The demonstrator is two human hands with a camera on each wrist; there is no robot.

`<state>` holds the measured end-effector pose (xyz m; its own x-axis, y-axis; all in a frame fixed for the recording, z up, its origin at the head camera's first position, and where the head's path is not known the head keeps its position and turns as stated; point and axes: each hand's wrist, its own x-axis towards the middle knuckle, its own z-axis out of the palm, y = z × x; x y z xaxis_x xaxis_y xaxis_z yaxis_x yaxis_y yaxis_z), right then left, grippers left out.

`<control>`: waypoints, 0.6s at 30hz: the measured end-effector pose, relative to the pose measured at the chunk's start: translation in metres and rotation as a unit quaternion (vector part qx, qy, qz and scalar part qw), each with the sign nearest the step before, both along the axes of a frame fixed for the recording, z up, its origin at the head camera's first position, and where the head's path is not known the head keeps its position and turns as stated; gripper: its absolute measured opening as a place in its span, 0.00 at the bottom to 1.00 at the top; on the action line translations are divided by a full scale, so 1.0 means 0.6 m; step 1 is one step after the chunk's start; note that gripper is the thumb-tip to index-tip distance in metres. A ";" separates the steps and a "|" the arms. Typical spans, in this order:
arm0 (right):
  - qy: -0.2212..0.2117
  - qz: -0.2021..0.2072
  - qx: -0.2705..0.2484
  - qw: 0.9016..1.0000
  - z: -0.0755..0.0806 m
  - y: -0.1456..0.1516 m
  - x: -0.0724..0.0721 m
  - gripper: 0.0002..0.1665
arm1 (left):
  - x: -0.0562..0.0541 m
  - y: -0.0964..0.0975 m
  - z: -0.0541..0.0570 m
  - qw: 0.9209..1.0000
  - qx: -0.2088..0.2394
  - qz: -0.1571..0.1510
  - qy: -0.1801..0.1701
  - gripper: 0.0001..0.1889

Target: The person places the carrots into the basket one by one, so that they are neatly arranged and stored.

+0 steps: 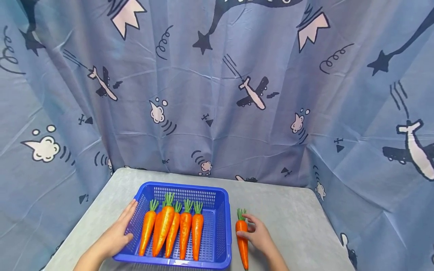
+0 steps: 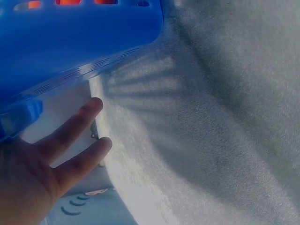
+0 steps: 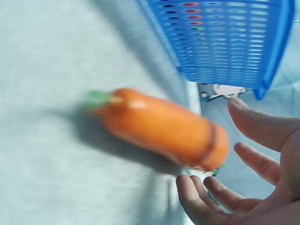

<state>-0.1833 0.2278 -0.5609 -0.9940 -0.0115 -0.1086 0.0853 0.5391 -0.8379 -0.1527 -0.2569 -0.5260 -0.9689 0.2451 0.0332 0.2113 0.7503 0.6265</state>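
A blue plastic basket (image 1: 222,226) holds several orange carrots (image 1: 184,229) with green stem ends, lying side by side. My left hand (image 1: 116,233) rests at the basket's left side, fingers extended along the rim; in the left wrist view two straight fingers (image 2: 77,164) show beside the blue wall. To the right of the basket a single carrot (image 1: 242,241) lies on the table, its green end away from me. Over its upper part is my right hand (image 1: 258,233), thumb and fingers spread to either side. The right wrist view shows a gap between this spread hand (image 3: 262,164) and the carrot.
The light grey table (image 1: 288,210) carries the basket and the loose carrot. A blue-grey curtain (image 1: 210,94) printed with planes and stars hangs behind the table and along both sides.
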 end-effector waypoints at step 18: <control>0.004 0.035 0.021 0.999 -0.007 0.006 0.003 0.38 | 0.000 -0.002 -0.005 1.000 0.005 0.001 0.015 0.50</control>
<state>-0.1812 0.2317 -0.5653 -0.9918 -0.0770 -0.1019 0.0388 0.5786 -0.8147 -0.1529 -0.2578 -0.5292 -0.9682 0.2417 0.0647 0.2277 0.7441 0.6281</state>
